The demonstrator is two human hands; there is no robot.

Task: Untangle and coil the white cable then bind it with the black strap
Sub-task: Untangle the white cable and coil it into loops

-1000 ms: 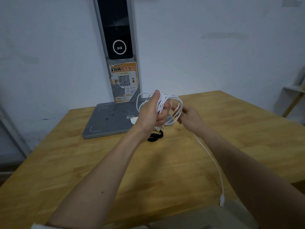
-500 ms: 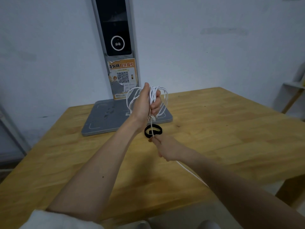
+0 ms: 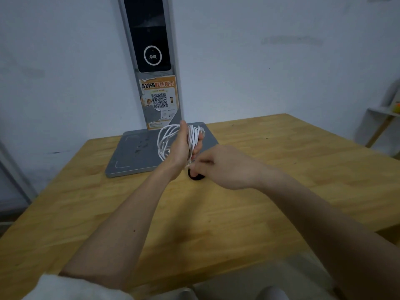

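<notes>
left hand clamps the coiled white cable above the wooden table; right hand curls over the black strap, grip unclear. coiling looks done, binding remains.

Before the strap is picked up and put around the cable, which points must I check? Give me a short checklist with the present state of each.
1. White cable gathered in loops in the left hand: ok.
2. Left hand closed firmly on the coil: ok.
3. Loose cable end tucked in: cannot tell, the hands hide it.
4. Black strap within reach on the wooden table: ok, right below the right hand.
5. Right-hand fingers already holding the strap: cannot tell, blurred.
6. Strap already around the coil: not ok.
</notes>
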